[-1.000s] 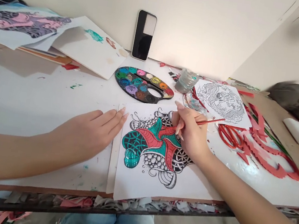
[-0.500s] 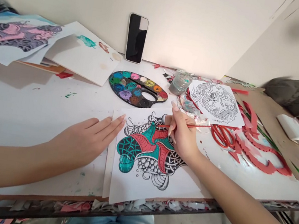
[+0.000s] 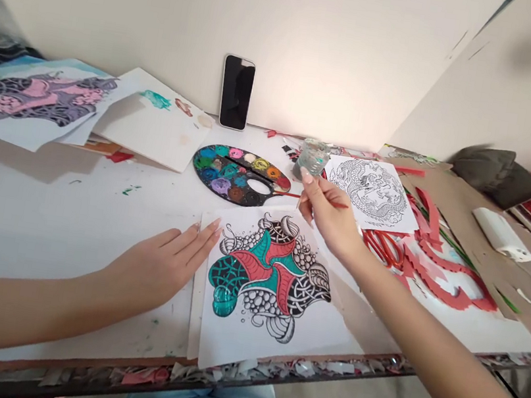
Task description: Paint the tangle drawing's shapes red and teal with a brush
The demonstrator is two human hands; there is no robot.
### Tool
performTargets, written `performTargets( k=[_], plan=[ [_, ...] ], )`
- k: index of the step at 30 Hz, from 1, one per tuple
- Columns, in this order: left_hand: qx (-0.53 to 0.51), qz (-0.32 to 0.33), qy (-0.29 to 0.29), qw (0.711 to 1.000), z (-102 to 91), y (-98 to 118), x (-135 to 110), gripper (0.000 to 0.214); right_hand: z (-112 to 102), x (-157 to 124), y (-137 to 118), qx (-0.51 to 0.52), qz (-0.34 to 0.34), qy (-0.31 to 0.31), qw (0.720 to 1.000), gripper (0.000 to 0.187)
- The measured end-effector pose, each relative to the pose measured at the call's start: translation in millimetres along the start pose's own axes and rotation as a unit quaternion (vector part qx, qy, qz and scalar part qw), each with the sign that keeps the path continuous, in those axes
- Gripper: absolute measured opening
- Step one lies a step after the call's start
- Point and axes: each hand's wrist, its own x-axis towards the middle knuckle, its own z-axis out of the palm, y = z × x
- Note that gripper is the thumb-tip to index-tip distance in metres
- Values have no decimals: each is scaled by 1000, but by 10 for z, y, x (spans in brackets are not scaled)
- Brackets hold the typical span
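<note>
My right hand is closed round a thin red paintbrush, whose tip points left at the lower right of the paint palette. This oval black palette holds wells of many colours and has a thumb hole. Below lies a sheet with a patterned drawing, partly painted red and teal, the rest black and white. My left hand rests flat with fingers stretched out, fingertips on the sheet's left edge. Just behind my right hand stands a clear water jar.
A phone leans upright against the wall. Painted sheets and a white board lie at left. To the right are a dragon drawing, red paper scraps, a white device and a dark cap.
My right hand has lifted off the drawing and moved up, taking the paintbrush to the palette's edge. My left hand stays at the sheet's edge. The view has shifted slightly.
</note>
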Motion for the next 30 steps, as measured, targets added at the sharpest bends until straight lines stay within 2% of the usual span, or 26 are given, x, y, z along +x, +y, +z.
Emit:
performTargets(
  k=[2, 4, 5, 7, 9, 14, 17, 21, 24, 27, 30],
  plan=[
    [-3, -6, 4, 1000, -2, 1, 7, 55, -156, 281, -156, -78, 9, 1, 997, 78],
    [-4, -10, 9, 1000, 0, 1, 18, 55, -336, 581, -370, -118, 36, 58, 991, 81],
    [-5, -11, 11, 1000, 4, 3, 23, 55, -430, 720, -482, -141, 46, 67, 987, 83],
    [-8, -10, 13, 1000, 24, 15, 24, 55, -605, 946, -664, -197, 37, 75, 977, 77],
    [-15, -16, 17, 1000, 56, 35, 10, 55, -734, 1089, -747, -245, 58, 76, 965, 70],
    [-31, -36, 32, 998, 141, 81, -51, 53, -784, 1229, -601, -364, 152, 38, 918, 61],
    [-37, -31, 26, 998, 154, 93, -70, 51, -753, 1272, -485, -418, 162, -5, 894, 59],
    [-51, -45, 32, 997, 165, 108, -94, 53, -785, 1321, -385, -407, 152, -45, 900, 54],
    [-54, -47, 27, 997, 186, 118, -119, 55, -828, 1351, -326, -375, 146, -65, 913, 43],
    [-51, -42, 21, 998, 202, 122, -134, 55, -852, 1373, -284, -359, 147, -68, 919, 31],
    [-49, -38, 21, 998, 202, 119, -135, 54, -863, 1384, -261, -373, 146, -69, 914, 31]
  ],
)
